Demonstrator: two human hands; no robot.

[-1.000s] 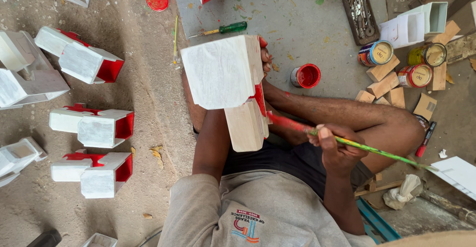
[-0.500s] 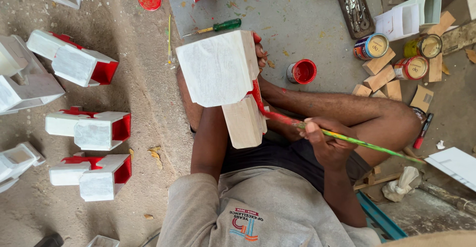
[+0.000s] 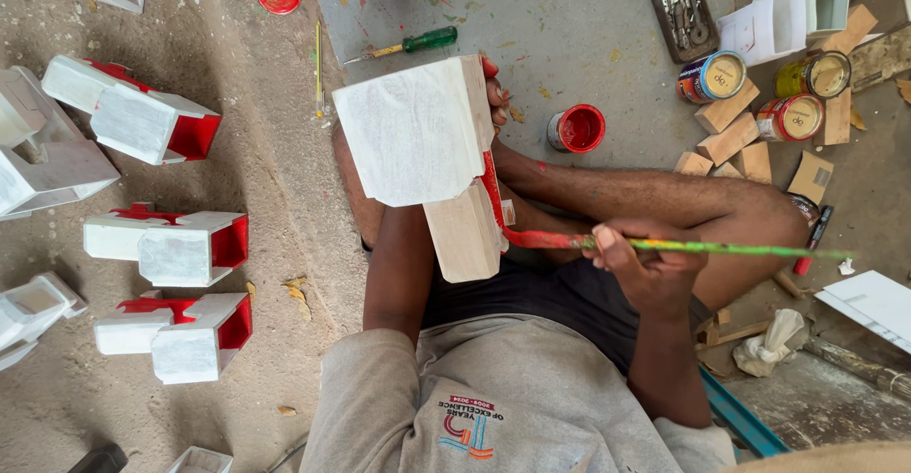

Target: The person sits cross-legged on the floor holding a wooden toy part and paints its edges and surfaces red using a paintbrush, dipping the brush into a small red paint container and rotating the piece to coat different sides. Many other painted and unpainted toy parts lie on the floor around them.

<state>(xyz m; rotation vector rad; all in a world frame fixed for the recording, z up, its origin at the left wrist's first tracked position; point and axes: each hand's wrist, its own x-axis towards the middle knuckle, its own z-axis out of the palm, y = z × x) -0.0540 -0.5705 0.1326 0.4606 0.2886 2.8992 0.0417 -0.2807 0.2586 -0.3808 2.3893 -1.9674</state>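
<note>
Head view: left hand (image 3: 493,93) grips the white wooden piece (image 3: 418,136); right hand (image 3: 641,264), pinching the paintbrush (image 3: 607,242), should drag steadily along its red edge.

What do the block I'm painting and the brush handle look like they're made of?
Block: looks like wood; pale bare grain on its lower part, a streaky, matte white coat on top, wet-looking red along one edge. Brush in the right hand: thin stick, probably wood, but green and yellow paint smears hide its surface. The left hand steadies the block.
</note>
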